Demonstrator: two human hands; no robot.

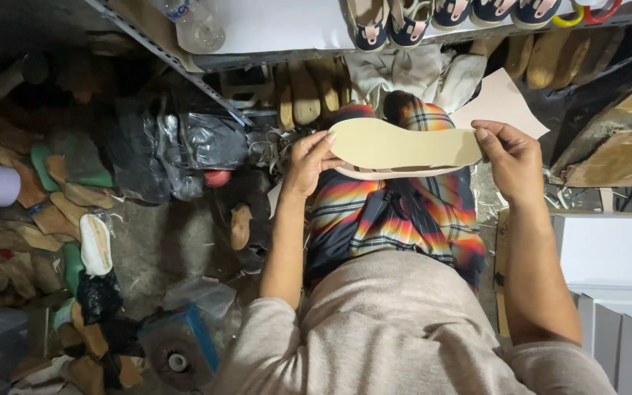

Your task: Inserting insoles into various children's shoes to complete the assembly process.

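I hold a pale beige shoe sole [404,143] flat across my lap, over a bright plaid cloth [393,212]. My left hand [309,161] grips the rounded heel end and my right hand [510,157] pinches the toe end. A second, whitish sole edge [396,173] shows just beneath the first one, pressed against it.
A shelf [294,33] above carries several sandals [404,18] and a clear plastic bottle [195,25]. Piles of soles and shoe lasts [45,212] cover the floor at left. A blue-based tool [177,351] stands near my left elbow. White boxes [612,292] sit at right.
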